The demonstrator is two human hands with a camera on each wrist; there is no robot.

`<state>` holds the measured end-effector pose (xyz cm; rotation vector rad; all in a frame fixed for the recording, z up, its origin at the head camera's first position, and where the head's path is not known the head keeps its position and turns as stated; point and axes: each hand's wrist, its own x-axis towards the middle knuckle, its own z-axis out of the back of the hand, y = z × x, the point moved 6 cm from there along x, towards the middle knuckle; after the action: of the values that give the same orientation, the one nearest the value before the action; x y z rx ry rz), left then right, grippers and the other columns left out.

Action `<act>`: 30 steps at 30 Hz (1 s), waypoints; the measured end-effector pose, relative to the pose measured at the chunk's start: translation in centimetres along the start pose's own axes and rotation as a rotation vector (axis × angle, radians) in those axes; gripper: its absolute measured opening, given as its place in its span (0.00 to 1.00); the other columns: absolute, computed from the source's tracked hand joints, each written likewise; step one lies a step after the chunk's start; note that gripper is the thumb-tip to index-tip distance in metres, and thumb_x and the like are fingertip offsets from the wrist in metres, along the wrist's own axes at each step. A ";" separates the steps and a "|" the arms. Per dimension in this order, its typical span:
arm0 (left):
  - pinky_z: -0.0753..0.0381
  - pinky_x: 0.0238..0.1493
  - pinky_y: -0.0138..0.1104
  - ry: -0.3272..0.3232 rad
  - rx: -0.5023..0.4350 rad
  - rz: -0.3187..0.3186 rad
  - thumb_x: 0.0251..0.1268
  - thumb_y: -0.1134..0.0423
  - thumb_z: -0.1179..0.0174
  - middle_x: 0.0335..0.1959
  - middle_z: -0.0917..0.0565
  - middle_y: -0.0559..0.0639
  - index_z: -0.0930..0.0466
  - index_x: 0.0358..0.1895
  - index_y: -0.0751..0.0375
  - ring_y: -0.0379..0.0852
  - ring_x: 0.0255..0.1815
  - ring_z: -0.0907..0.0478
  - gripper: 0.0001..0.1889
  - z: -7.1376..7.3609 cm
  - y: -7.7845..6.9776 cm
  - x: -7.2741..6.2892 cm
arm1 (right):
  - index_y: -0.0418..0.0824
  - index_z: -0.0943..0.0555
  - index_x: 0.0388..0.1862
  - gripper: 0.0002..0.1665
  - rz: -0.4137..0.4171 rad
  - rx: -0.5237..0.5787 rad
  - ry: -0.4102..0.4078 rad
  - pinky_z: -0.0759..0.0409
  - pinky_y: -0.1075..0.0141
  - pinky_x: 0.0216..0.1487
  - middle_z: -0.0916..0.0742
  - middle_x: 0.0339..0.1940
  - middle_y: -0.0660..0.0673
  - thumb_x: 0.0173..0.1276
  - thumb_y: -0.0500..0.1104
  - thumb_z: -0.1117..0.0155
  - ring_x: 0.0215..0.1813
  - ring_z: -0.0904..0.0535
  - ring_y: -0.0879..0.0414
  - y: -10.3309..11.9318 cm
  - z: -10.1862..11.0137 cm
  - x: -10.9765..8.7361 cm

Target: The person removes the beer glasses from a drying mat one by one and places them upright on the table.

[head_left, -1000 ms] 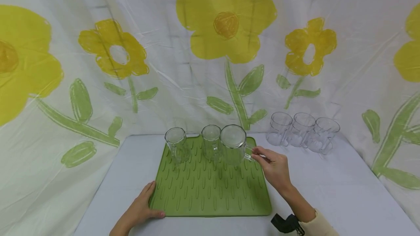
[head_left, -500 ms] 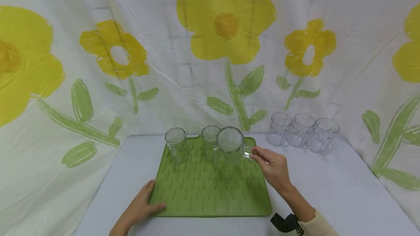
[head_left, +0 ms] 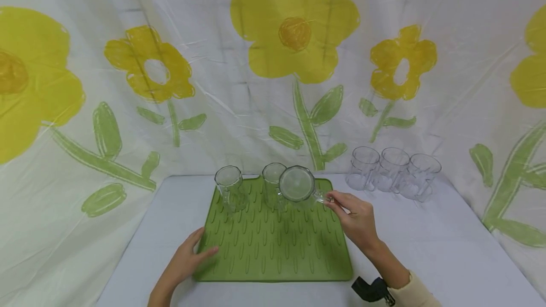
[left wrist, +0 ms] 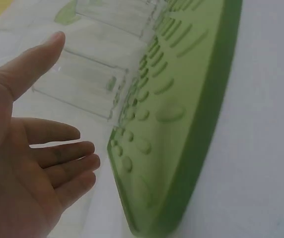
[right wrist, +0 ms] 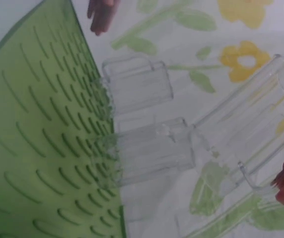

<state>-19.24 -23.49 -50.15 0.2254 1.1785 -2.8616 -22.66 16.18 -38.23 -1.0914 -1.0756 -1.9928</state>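
My right hand (head_left: 356, 219) pinches the handle of a clear glass mug (head_left: 297, 184) above the far right part of a green drying mat (head_left: 273, 250). The mug is tilted, one round end facing the head camera; in the right wrist view this mug (right wrist: 251, 119) is off the mat. Just left of it a second glass mug (head_left: 271, 188) stands on the mat, partly covered by the held one. A third glass mug (head_left: 230, 188) stands farther left. My left hand (head_left: 185, 257) hovers by the mat's left edge, fingers extended and holding nothing in the left wrist view.
Several clear glass mugs would not fit the mat's row: three (head_left: 386, 169) stand close together on the white table (head_left: 426, 245) at the back right. A flower-printed curtain (head_left: 239, 108) hangs behind the table. A black device (head_left: 373, 291) is at the right wrist.
The held mug has tipped from nearly upright, its round end turning toward the head camera, and shifted slightly left. My left hand has come up off the mat's near left corner.
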 end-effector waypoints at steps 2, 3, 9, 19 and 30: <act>0.34 0.68 0.62 0.012 -0.035 -0.004 0.66 0.47 0.40 0.73 0.41 0.73 0.45 0.73 0.73 0.75 0.71 0.40 0.43 0.1 -0.5 0.1 | 0.31 0.13 0.36 0.22 0.009 0.005 0.001 0.17 0.79 0.33 0.10 0.31 0.40 0.37 0.21 0.24 0.29 0.14 0.53 0.1 0.0 0.1; 0.32 0.67 0.62 0.018 -0.056 -0.008 0.67 0.48 0.40 0.73 0.41 0.73 0.45 0.73 0.73 0.75 0.70 0.39 0.42 0.1 -0.7 0.1 | 0.31 0.13 0.36 0.22 0.016 0.007 0.002 0.17 0.79 0.33 0.10 0.31 0.39 0.36 0.21 0.24 0.29 0.14 0.53 0.2 0.1 0.1; 0.32 0.68 0.58 0.039 -0.139 -0.060 0.69 0.52 0.42 0.72 0.38 0.73 0.44 0.73 0.73 0.74 0.70 0.38 0.38 0.9 -2.1 0.4 | 0.31 0.13 0.37 0.16 0.038 0.017 0.019 0.17 0.77 0.34 0.10 0.31 0.39 0.45 0.27 0.24 0.30 0.15 0.51 0.6 0.3 0.5; 0.34 0.71 0.55 0.160 -0.296 -0.118 0.73 0.52 0.47 0.73 0.37 0.68 0.44 0.74 0.70 0.68 0.73 0.39 0.35 1.2 -4.3 0.6 | 0.31 0.13 0.36 0.21 0.138 -0.002 -0.019 0.18 0.79 0.40 0.10 0.30 0.40 0.69 0.50 0.39 0.32 0.15 0.50 1.4 0.3 0.7; 0.37 0.73 0.56 0.126 -0.380 -0.135 0.76 0.52 0.51 0.71 0.32 0.65 0.43 0.73 0.69 0.63 0.73 0.36 0.32 2.0 -6.7 1.3 | 0.31 0.13 0.35 0.18 0.233 0.043 -0.039 0.17 0.78 0.43 0.10 0.31 0.40 0.70 0.46 0.39 0.33 0.14 0.50 2.3 -0.2 0.7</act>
<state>-21.38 -20.09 -44.29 0.3244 1.7928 -2.6889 -21.26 14.84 -36.83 -1.1793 -0.9595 -1.7647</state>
